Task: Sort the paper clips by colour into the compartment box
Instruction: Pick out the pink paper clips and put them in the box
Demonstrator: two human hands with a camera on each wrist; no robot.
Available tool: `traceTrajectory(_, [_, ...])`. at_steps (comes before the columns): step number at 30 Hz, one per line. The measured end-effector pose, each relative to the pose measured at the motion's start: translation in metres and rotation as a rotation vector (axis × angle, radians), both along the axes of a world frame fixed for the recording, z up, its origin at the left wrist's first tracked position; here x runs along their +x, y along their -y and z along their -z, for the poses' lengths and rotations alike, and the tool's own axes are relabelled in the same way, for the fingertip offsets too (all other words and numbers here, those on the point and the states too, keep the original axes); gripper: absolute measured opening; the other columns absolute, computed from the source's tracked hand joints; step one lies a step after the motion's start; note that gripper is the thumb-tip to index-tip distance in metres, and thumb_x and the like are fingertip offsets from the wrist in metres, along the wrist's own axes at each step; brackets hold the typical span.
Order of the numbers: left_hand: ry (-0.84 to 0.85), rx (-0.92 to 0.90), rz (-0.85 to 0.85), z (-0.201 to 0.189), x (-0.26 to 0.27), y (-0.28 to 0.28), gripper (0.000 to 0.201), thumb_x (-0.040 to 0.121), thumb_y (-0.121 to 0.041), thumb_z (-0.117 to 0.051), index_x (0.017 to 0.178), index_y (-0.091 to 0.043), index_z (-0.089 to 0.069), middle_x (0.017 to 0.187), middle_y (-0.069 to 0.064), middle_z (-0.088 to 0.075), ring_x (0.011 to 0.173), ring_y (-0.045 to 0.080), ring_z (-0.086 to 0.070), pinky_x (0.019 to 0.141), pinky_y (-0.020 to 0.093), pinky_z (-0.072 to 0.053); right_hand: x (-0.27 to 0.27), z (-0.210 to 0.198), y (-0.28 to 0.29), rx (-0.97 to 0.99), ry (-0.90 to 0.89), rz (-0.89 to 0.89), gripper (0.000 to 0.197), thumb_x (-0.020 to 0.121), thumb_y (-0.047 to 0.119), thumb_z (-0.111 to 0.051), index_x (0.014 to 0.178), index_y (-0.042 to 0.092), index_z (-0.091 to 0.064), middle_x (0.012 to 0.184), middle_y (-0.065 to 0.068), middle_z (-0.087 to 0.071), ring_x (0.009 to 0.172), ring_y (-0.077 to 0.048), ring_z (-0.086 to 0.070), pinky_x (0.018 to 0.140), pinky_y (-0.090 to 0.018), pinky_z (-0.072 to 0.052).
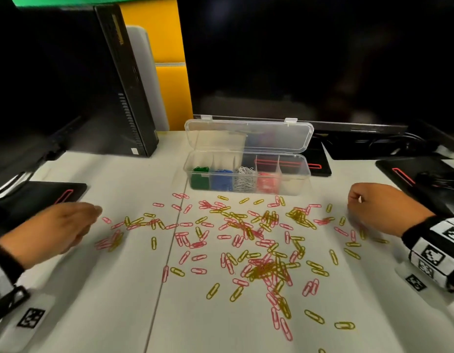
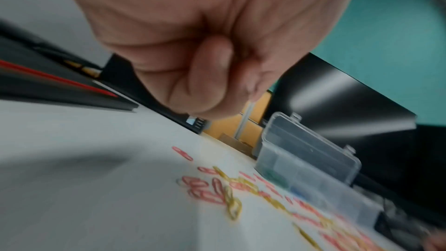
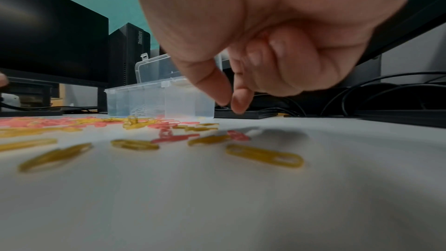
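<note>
Green, blue, white and some pink clips sit in the box (image 1: 247, 174), but many pink clips (image 1: 184, 257) and yellow clips (image 1: 212, 290) wait on the tabletop (image 1: 119, 289), with the left grip (image 1: 58, 230) loose and empty and the right grip (image 1: 381, 210) curled, maybe pinching something white

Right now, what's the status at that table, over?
Left hand blurred, right hand curled; holds unclear. Pink clips, yellow clips loose on table. Compartment box open, nothing blocking it.

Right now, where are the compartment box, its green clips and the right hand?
compartment box (image 1: 294, 183): head view, clear front wall of the rightmost compartment.
green clips (image 1: 200, 177): head view, pile in the leftmost compartment.
right hand (image 1: 381, 210): head view, back of the hand.
</note>
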State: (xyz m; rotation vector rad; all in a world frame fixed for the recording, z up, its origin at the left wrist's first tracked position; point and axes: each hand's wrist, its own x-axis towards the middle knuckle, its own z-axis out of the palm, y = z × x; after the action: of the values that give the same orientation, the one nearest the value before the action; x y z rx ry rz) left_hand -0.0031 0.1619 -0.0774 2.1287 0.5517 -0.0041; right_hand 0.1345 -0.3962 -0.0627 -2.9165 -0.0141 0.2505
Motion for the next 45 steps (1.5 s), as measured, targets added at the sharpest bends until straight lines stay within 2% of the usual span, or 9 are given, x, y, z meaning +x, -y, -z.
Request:
traceTrajectory(4, [-0.032,0.001,0.023,-0.017,0.002,0.002,0.022,0.103,-0.016,-0.049,0.095,-0.019,-0.069,0.055,-0.001,-0.047,0.046,0.015,-0.039,0.044,0.021,-0.029,0.001,0.003,0.005,-0.125,-0.096,0.071,0.018,0.083,0.037,-0.069,0.077,0.021,-0.065,0.076,0.001,-0.067,0.074,-0.018,-0.063,0.068,-0.033,-0.052])
traceTrajectory(9, [-0.222,0.765,0.303,-0.022,-0.01,0.008,0.008,0.094,-0.047,-0.059,0.1,-0.048,-0.064,0.099,-0.018,-0.07,0.086,0.001,-0.061,0.071,0.016,-0.043,0.014,0.021,0.015,-0.107,-0.098,0.115,0.017,0.075,0.029,-0.081,0.064,0.02,-0.071,0.063,0.002,-0.069,0.068,-0.019,-0.066,0.066,-0.034,-0.056])
traceTrajectory(12, [-0.282,0.885,0.397,-0.018,-0.011,0.009,0.041,0.089,-0.063,-0.057,0.121,-0.039,-0.065,0.122,-0.02,-0.064,0.107,0.003,-0.059,0.086,0.018,-0.042,0.024,0.033,0.024,-0.076,-0.086,0.126,0.019,0.068,0.024,-0.085,0.054,0.022,-0.071,0.052,0.005,-0.067,0.062,-0.02,-0.068,0.064,-0.04,-0.059])
traceTrajectory(16, [-0.229,0.962,0.444,-0.018,-0.011,0.012,0.034,0.095,-0.056,-0.052,0.121,-0.039,-0.066,0.124,-0.02,-0.065,0.109,0.003,-0.06,0.093,0.019,-0.045,0.021,0.031,0.021,-0.043,-0.063,0.118,0.017,0.07,0.026,-0.083,0.062,0.019,-0.07,0.054,0.004,-0.067,0.062,-0.021,-0.067,0.061,-0.038,-0.058])
traceTrajectory(19, [-0.212,0.972,0.455,-0.017,-0.011,0.017,0.03,0.099,-0.05,-0.048,0.119,-0.04,-0.068,0.122,-0.022,-0.066,0.106,0.0,-0.061,0.088,0.013,-0.044,0.022,0.032,0.021,0.004,0.017,0.128,0.018,0.083,0.024,-0.069,0.07,0.014,-0.063,0.06,-0.005,-0.066,0.063,-0.027,-0.063,0.063,-0.044,-0.057])
traceTrajectory(22, [-0.192,0.94,0.494,-0.014,-0.014,0.02,0.037,0.087,-0.071,-0.05,0.106,-0.045,-0.069,0.104,-0.027,-0.065,0.093,-0.003,-0.061,0.076,0.008,-0.041,0.019,0.028,0.022,0.059,0.092,0.094,0.016,0.087,0.019,-0.062,0.073,0.013,-0.057,0.063,-0.01,-0.062,0.061,-0.031,-0.059,0.062,-0.044,-0.052])
traceTrajectory(29, [-0.182,1.005,0.462,-0.001,-0.013,0.016,0.014,0.092,-0.058,-0.053,0.089,-0.049,-0.064,0.097,-0.021,-0.068,0.079,0.0,-0.062,0.073,0.023,-0.054,-0.003,0.001,0.009,0.13,-0.019,-0.06,0.025,0.098,0.014,-0.05,0.075,0.02,-0.058,0.079,-0.005,-0.062,0.076,-0.025,-0.058,0.066,-0.035,-0.045])
traceTrajectory(36, [-0.21,0.974,0.462,0.0,-0.011,0.014,0.003,0.086,-0.051,-0.064,0.088,-0.054,-0.063,0.084,-0.029,-0.059,0.075,-0.006,-0.056,0.066,0.01,-0.039,-0.013,-0.005,0.003,0.083,-0.152,-0.161,0.014,0.079,0.03,-0.075,0.066,0.03,-0.071,0.079,0.008,-0.069,0.078,-0.016,-0.062,0.068,-0.03,-0.049])
traceTrajectory(45, [-0.229,1.182,0.519,-0.007,-0.012,0.039,0.023,0.098,-0.048,-0.04,0.091,-0.033,-0.056,0.08,-0.01,-0.061,0.064,0.005,-0.055,0.059,0.025,-0.047,-0.014,0.0,-0.005,-0.047,-0.198,-0.299,0.007,0.084,0.033,-0.076,0.079,0.036,-0.072,0.091,0.017,-0.067,0.086,-0.007,-0.061,0.071,-0.019,-0.048])
